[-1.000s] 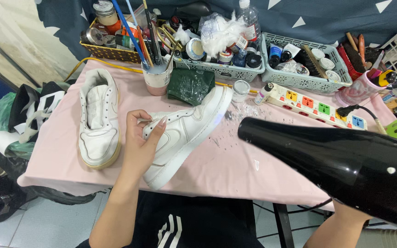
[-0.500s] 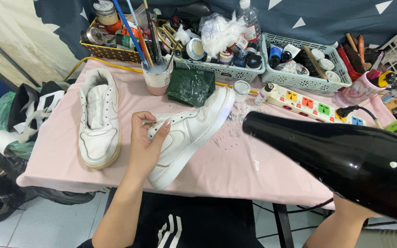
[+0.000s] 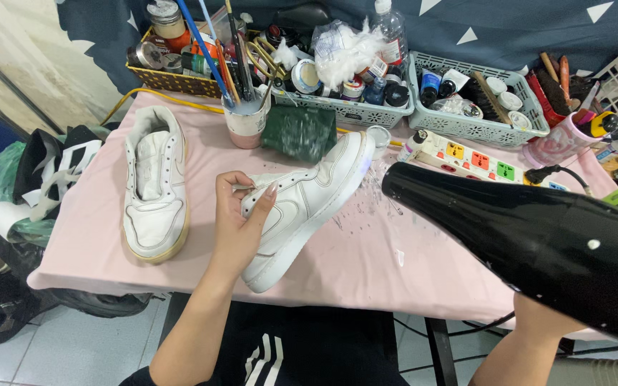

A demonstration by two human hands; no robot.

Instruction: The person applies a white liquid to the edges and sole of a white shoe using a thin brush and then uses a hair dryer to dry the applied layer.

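**Head view: left hand on a white sneaker, black dryer aimed at its heel**

Head camera looking down, and I've got the white sneaker (image 3: 302, 207) lying on its side across the middle of the pink table (image 3: 409, 264), toe toward me, heel pointing up toward the baskets. My left hand (image 3: 241, 225) is clamped on it at the lace area, thumb and fingers curled round the upper, gripping it firmly. On the right, the black hair dryer (image 3: 538, 239) fills the lower corner, its nozzle near the sneaker's heel but not touching. My right hand is hidden under the dryer body; only the forearm shows, so I cannot tell how the fingers sit.

Just left of the held shoe, apart from it, the second white sneaker (image 3: 153, 186) rests upright on its yellowed sole. Behind the heel lies a dark green cloth (image 3: 300, 132), and beside that a pink cup of brushes (image 3: 246, 121). A white power strip (image 3: 481, 156) with coloured switches runs along the right of the table. Grey baskets (image 3: 470, 129) crammed with jars and bottles line the far edge. Small white flecks dot the table by the nozzle.
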